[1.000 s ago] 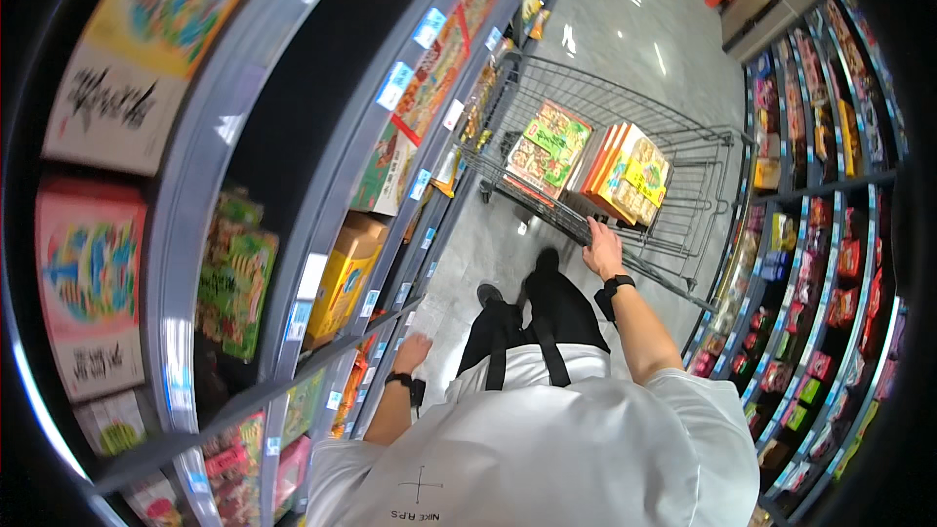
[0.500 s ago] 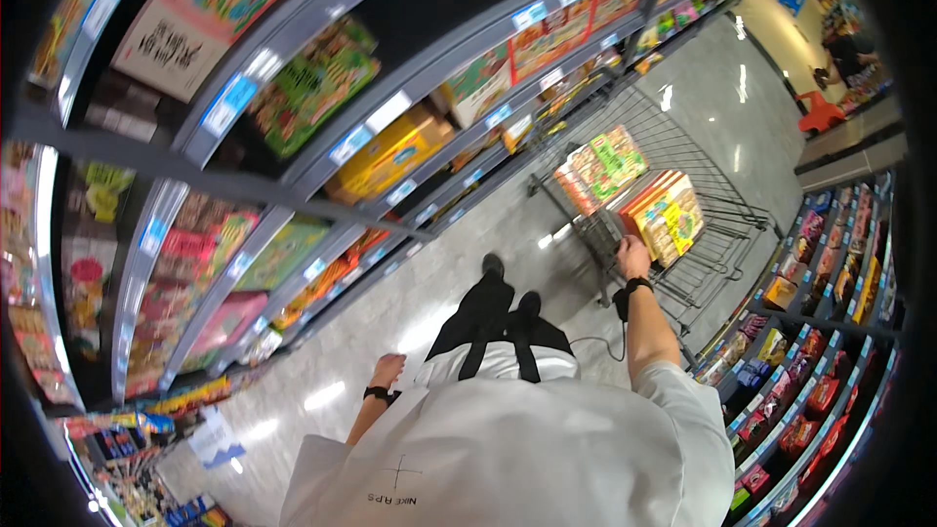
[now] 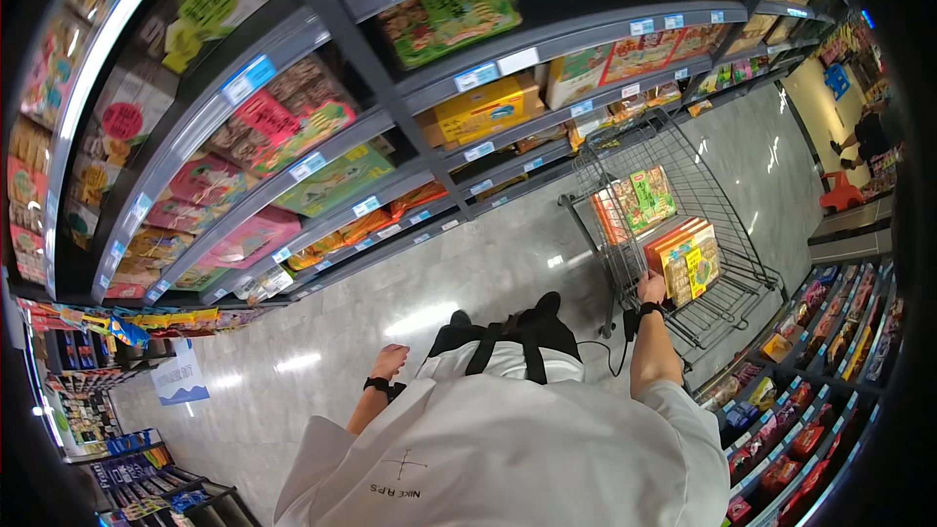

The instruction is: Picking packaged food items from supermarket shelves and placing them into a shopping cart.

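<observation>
My right hand (image 3: 651,287) is closed at the near side of a wire shopping cart (image 3: 747,268), against the lower corner of a stack of yellow and red boxed snacks (image 3: 691,262). Its fingertips are hidden, so whether it grips the cart or a box cannot be told. Beside that stack in the cart lies a green and red package (image 3: 636,203). Low at my left side hangs my left hand (image 3: 390,361), fingers curled in, with nothing in it. Both wrists wear black bands, and a cable runs from the right one.
Tall grey shelving (image 3: 429,156) with packaged food runs along my left and ahead. Tiered racks of small packets (image 3: 791,410) stand close on my right. A red stool (image 3: 840,193) and a person (image 3: 869,137) are farther off. The floor (image 3: 390,293) is grey and glossy.
My view has turned, so the shelving and cart sit lower and farther right. My feet have shifted. The right hand keeps its place beside the boxes; the left hand stays curled at my side.
</observation>
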A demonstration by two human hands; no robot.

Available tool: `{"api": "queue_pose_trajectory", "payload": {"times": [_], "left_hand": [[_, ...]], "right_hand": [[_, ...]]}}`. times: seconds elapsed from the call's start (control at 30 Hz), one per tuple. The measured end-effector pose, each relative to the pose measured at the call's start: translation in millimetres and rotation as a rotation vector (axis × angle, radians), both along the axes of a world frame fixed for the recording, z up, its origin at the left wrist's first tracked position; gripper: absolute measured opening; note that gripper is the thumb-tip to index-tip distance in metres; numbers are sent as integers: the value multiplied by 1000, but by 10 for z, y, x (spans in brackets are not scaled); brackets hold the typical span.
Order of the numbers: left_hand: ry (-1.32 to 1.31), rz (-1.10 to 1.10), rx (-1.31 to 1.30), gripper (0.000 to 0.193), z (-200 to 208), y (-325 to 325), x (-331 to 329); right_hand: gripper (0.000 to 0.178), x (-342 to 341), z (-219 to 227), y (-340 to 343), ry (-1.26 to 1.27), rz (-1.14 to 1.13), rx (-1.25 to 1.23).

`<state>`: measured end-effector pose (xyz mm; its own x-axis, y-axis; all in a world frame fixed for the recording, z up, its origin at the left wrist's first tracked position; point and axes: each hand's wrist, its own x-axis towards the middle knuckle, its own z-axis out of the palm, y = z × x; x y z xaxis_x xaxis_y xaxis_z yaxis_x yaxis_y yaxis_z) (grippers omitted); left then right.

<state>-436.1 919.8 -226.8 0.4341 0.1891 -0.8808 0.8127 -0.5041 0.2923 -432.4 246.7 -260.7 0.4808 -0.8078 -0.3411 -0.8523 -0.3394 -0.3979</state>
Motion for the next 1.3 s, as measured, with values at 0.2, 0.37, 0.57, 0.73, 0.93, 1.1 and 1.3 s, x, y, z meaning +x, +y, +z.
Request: {"api": "queue_pose_trajectory", "payload": {"times": [0.2,0.37,0.57,0.73,0.93,1.1,1.3], "left_hand": [[-88,-68,-8,35,-179,828,-42],[-160,268,-92,32,-607,1814,-407],[-9,-46,10,29,-567,2360,-213],[-210,1,-110,32,-403,1997,-113],[-267,-216,-112,33,-314,1822,-453],[-280,-450,-3,37,-245,2157,-1181],[-149,-406,55,34,-114,2883,-1845]], "right_hand": [[60,-413,-151,973,271,86,-271],[89,-1079,-241,1660,464,-116,-77],[91,-1484,-161,2432,388,111,-99],[96,-1695,-172,2992,305,327,-278],[88,-1937,-292,3355,162,326,-91],[51,-1813,24,3758,61,101,24],[41,-1800,172,4117,-3,150,-3]]}}
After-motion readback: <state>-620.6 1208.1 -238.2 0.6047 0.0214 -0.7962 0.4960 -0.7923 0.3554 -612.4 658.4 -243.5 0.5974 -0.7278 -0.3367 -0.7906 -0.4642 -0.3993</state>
